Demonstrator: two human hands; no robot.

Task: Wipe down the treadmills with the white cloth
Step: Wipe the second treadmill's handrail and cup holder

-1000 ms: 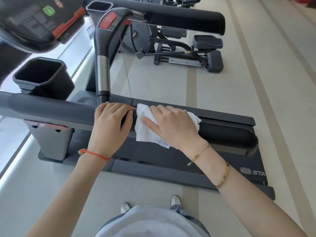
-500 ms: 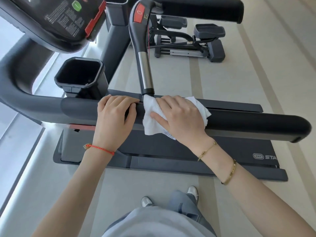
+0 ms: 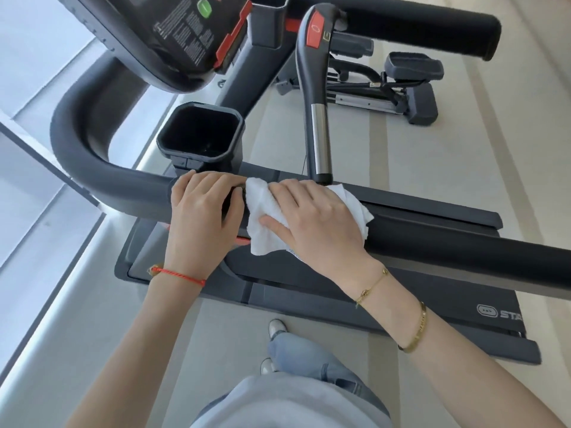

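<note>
A dark grey treadmill fills the view, its near handrail (image 3: 448, 242) running from the curved left bend to the right edge. My right hand (image 3: 315, 223) presses the white cloth (image 3: 262, 211) onto this handrail, fingers spread over it. Touching the cloth's left edge, my left hand (image 3: 200, 217) is curled over the same rail. The treadmill's console (image 3: 173, 35) hangs at top left, with a black cup holder (image 3: 200, 134) just behind my left hand.
An upright grip bar (image 3: 318, 118) with a red button rises just behind my right hand. The far handrail (image 3: 417, 23) crosses the top. Another exercise machine (image 3: 395, 88) stands on the pale floor beyond. A window ledge (image 3: 46, 242) runs along the left.
My head has shifted, so the treadmill sits further right and lower in view. Both hands stay on the near handrail, cloth under the right hand, at about the same spot.
</note>
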